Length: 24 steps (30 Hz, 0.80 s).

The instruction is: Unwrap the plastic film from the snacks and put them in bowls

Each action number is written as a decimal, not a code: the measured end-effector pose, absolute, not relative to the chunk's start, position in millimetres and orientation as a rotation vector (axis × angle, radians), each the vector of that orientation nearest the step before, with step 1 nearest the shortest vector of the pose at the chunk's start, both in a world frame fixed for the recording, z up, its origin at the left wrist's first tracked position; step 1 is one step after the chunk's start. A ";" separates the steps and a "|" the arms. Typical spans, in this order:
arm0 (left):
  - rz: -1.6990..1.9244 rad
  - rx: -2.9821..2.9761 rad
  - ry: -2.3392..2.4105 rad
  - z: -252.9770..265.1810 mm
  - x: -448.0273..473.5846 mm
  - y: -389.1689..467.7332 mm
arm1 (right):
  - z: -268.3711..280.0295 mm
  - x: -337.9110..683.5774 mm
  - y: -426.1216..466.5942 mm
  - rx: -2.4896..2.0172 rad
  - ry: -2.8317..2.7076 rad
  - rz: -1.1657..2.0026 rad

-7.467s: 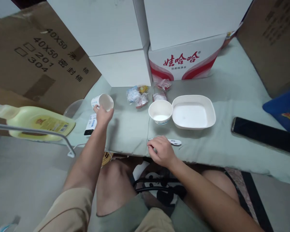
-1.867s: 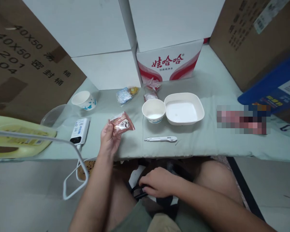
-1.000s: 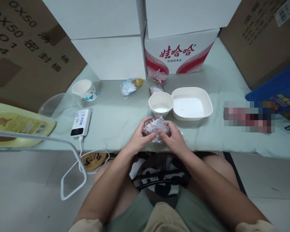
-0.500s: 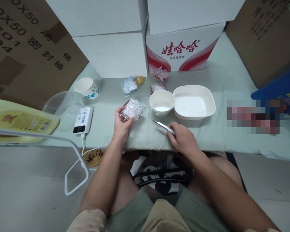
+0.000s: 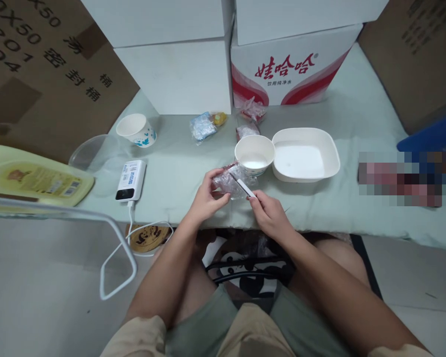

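Observation:
My left hand (image 5: 210, 196) is closed around the edge of a small packet in clear plastic wrap (image 5: 226, 181), reddish at its upper edge. In my right hand (image 5: 268, 212) is a slim white utility knife (image 5: 246, 189), its blade pointing up and left over the wrapped packet. Whether the blade touches the plastic I cannot tell. Just behind the packet stands a white paper bowl (image 5: 255, 152), beside a rectangular white tub (image 5: 307, 157). The packet's contents are hidden by glare on the wrap.
Other wrapped packets (image 5: 204, 126) lie before the white boxes (image 5: 178, 74). On the left are a paper cup (image 5: 137, 131), a clear round lid (image 5: 92, 156), a white power bank (image 5: 131, 180) with a cable and a yellow bottle (image 5: 37, 176). A blue object (image 5: 431, 130) is at right.
My left hand has moved right with the wrapped packet, close to the paper bowl. The knife in my right hand has come over the packet. The view has shifted slightly.

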<state>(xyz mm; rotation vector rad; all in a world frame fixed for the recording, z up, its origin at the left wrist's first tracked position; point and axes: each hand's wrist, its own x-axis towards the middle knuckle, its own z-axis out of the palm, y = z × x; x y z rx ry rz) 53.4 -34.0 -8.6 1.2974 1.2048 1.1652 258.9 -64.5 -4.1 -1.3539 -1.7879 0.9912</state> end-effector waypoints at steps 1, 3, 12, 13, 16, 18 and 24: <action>1.197 1.280 1.193 -8.2 54.3 -34.0 | -5.1 257.3 -64.2 -1.356 -1.817 0.969; 1.309 1.207 1.189 -5.6 54.5 -33.0 | -7.2 255.5 -64.1 -1.367 -1.880 0.939; 1.514 0.808 1.259 8.5 32.8 -31.9 | -9.5 283.5 -60.8 -1.563 -2.035 0.563; 1.455 0.828 1.269 6.9 33.0 -32.6 | -10.0 287.9 -59.1 -1.606 -2.039 0.478; 1.239 0.864 1.273 -0.4 37.9 -33.4 | -12.5 296.1 -55.1 -1.720 -2.082 0.307; 1.119 0.820 1.238 -4.6 42.3 -32.9 | -13.8 295.8 -54.7 -1.722 -2.063 0.268; 0.926 0.786 1.100 -2.6 52.9 -34.9 | -14.2 275.7 -60.9 -1.215 -1.930 0.686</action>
